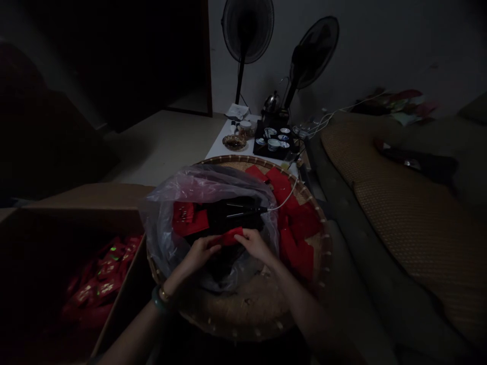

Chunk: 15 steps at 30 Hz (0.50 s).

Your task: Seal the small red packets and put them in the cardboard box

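Observation:
Between my two hands is a small red packet [231,236], held level over an open clear plastic bag [167,203]. The fingers of my left hand [203,251] pinch its left end; my right hand [254,245] grips the right end with the thumb on top. Inside the bag, red packets [190,223] lie at the left, beside a black device [243,209] with a white cord. Dark loose material fills the bag below my hands, too dim to name. Flat red pouches [299,243] are spread along the right of the round woven tray [228,314] under everything.
At lower left stands a cardboard box [114,195] with many shiny red packets [108,276] inside. Beyond the tray, a white table [220,147] bears a black tea tray with cups [273,144] and a kettle [272,103]. Two fans [248,30] stand behind; a mat-covered seat [395,197] is right.

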Motion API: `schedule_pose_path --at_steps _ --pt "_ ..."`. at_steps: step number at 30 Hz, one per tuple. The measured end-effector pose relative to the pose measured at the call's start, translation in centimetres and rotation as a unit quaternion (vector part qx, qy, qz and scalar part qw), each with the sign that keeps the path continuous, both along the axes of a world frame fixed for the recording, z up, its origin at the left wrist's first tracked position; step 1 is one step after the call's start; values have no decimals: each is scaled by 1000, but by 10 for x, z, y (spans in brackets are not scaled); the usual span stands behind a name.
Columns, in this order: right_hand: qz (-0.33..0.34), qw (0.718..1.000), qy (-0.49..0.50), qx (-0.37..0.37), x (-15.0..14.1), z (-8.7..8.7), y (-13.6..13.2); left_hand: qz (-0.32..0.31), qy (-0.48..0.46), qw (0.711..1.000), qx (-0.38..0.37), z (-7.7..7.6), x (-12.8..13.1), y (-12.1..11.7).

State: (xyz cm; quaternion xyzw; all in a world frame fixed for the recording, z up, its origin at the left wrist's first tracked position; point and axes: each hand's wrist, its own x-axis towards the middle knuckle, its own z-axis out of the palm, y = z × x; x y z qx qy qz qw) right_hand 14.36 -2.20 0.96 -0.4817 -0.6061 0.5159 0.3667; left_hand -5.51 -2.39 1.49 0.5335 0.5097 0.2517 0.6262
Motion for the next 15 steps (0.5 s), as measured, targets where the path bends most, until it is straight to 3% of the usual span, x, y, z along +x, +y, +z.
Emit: schedule_pose_path --at_steps 3,7,15 --pt "57 996 62 -32 4 6 1 -16 -11 999 -35 1 -4 0" --pt "162 981 76 -71 6 11 -3 -54 -8 999 -4 1 -6 0" --pt "115 986 68 -101 11 3 1 -84 -12 996 -25 -8 -12 4"
